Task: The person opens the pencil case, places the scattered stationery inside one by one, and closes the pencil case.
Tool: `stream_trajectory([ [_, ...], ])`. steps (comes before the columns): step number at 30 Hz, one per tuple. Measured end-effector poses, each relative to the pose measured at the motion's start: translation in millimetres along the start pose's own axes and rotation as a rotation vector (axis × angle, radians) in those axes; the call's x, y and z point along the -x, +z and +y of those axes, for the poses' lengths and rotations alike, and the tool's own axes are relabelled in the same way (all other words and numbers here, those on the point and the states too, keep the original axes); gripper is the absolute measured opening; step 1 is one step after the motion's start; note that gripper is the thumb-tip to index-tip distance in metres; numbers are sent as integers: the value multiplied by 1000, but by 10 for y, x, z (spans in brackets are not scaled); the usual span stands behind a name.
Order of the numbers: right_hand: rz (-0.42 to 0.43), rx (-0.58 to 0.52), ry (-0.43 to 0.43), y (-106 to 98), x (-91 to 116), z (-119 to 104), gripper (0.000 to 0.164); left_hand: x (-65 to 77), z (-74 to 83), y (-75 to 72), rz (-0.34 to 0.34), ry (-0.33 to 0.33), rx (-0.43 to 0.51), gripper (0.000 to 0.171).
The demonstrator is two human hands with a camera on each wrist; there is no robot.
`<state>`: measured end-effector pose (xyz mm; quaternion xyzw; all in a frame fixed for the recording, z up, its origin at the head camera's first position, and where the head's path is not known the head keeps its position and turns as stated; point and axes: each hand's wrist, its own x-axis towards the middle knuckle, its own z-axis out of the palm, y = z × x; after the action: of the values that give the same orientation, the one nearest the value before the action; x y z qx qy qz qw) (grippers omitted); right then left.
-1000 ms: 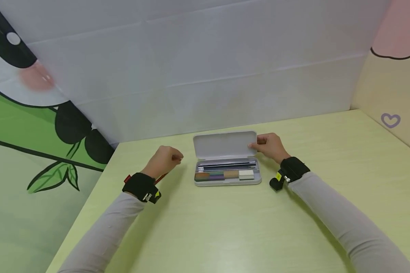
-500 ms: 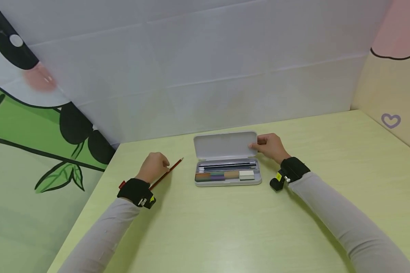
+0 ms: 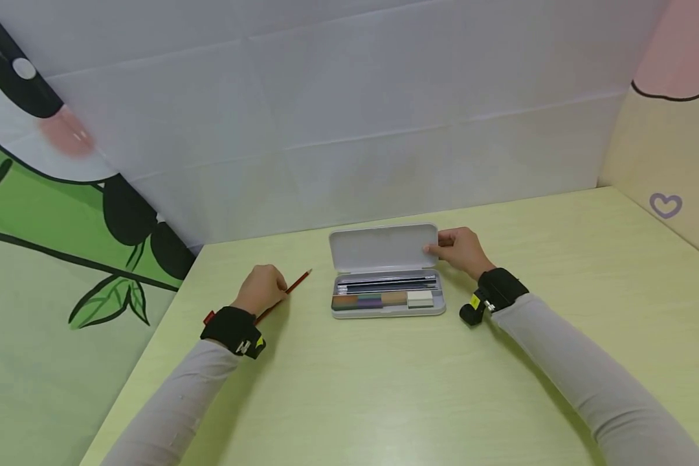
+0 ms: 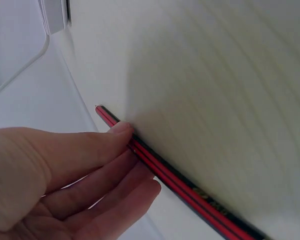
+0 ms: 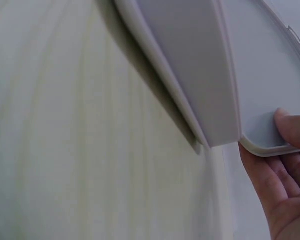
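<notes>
My left hand (image 3: 261,288) is at the left part of the table, pinching a red-and-black striped pencil (image 4: 190,200) between thumb and fingers. The pencil's sharpened tip points away toward the back, and its rear part runs under the wrist strap in the head view. To the right lies an open white pencil case (image 3: 388,312) with its lid (image 3: 378,249) raised. My right hand (image 3: 461,250) grips the lid's right edge, thumb on the inner face and fingers behind. Inside the case are several dark pencils (image 3: 387,283), a white eraser (image 3: 420,298) and brown and purple blocks (image 3: 369,301).
The pale wooden table (image 3: 361,382) meets a light wall covering (image 3: 349,129) close behind the case. A printed cartoon panel (image 3: 46,259) stands at the left, and a cream wall (image 3: 670,155) with a purple heart borders the right side.
My left hand has drawn back toward me and down along the pencil, so its tip shows ahead of the fingers. The right hand and the case have stayed in place.
</notes>
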<state>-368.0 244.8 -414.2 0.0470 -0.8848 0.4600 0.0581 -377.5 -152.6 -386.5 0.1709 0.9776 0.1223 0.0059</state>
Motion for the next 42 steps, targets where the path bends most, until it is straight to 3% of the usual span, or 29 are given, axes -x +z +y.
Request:
stream_trajectory([
  [10,-4,8,2,7,-11,10,37,6,-3,1,25,35,16,9],
  [14,-1,18,-4,11,-6,12,35,23,14,-30,45,79,28,9],
  [20,1,17,-12,18,-2,15,34,3,70,-70,62,189,-28,8],
  [26,-2,9,-9,30,-15,7,36,-11,184,-111,59,239,-54,8],
  [33,-7,1,-11,49,-19,-2,38,-10,217,-150,83,249,-96,7],
  [42,-4,7,-8,38,-28,-25,39,0,205,-167,111,254,-62,8],
])
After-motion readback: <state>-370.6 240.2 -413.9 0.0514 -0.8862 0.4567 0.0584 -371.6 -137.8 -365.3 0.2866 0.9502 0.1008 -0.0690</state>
